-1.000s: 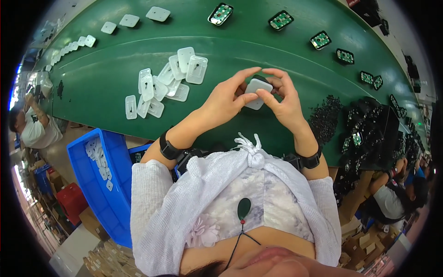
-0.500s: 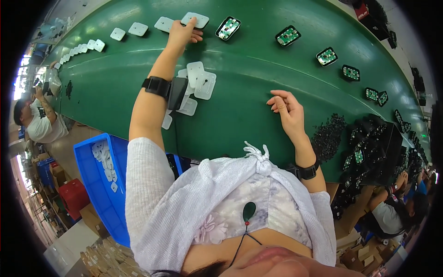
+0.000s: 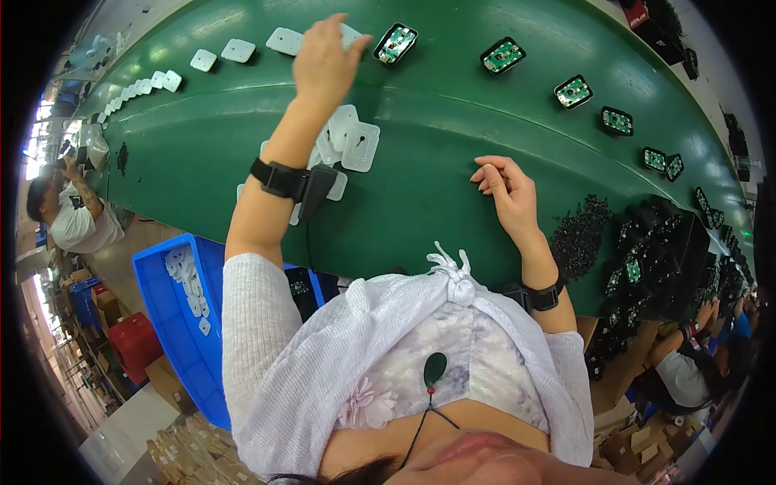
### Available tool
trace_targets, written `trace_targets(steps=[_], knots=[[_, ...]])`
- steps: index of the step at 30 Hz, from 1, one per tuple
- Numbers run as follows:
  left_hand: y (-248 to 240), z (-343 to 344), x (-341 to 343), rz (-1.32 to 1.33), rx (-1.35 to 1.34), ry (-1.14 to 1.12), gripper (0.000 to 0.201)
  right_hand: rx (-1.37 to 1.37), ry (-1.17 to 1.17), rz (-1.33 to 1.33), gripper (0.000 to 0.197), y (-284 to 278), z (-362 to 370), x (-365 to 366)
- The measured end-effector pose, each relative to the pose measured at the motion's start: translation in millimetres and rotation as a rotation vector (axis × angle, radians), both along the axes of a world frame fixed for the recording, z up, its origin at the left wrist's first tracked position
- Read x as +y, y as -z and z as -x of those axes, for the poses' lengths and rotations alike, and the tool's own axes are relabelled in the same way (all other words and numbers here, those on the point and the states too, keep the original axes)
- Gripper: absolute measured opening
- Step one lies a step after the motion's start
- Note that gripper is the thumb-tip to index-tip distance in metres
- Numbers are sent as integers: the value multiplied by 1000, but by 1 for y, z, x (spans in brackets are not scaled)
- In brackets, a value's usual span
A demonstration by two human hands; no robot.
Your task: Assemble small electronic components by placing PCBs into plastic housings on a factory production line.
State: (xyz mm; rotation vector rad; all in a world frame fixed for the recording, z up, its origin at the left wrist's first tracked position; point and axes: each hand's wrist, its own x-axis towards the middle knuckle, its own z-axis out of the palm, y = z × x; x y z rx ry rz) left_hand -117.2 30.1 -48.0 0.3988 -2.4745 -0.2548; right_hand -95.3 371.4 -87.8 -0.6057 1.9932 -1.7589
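Observation:
My left hand [image 3: 327,61] reaches to the far side of the green bench, thumb spread from the fingers. It lies over a white plastic cover [image 3: 351,36], hiding most of it; whether it touches the cover I cannot tell. Just right of it sits a black housing with a green circuit board [image 3: 396,43]. A loose pile of white covers [image 3: 360,147] lies partly hidden under my left forearm. My right hand [image 3: 511,198] rests above the near bench, fingers curled and thumb against them; anything inside is hidden. Beside it is a heap of small black parts [image 3: 580,234].
More white covers [image 3: 238,51] line the belt to the left. Black housings with boards [image 3: 503,56] continue rightward, toward a dark pile of parts [image 3: 659,242]. A blue bin [image 3: 174,323] holding white covers stands left of me. Other people [image 3: 81,210] sit at both ends.
My left hand has turned palm down and now covers the white cover that it was touching at its edge. The belt pieces have shifted slightly. My right hand has barely moved.

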Motion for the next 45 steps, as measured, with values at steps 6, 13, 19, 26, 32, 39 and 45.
trace_targets(steps=[6,13,19,26,32,39,45], knots=[[15,24,33,351,-139,160,54,6,-9,13,24,-3,-3,1],[-18,-29,124,-218,-137,663,55,-287,154,314,40,-34,-14,-1],[-21,-102,169,-55,-69,958,56,-650,-59,415,39,-39,-23,22],[-3,-137,112,62,-159,110,61,465,161,-131,38,-46,-30,34],[11,-140,103,157,-235,111,53,703,116,-405,37,-40,-33,34],[24,-137,125,-118,-168,553,53,697,116,-482,35,-44,-30,38],[20,-126,143,-405,-103,600,60,706,30,-263,37,-61,-25,5]])
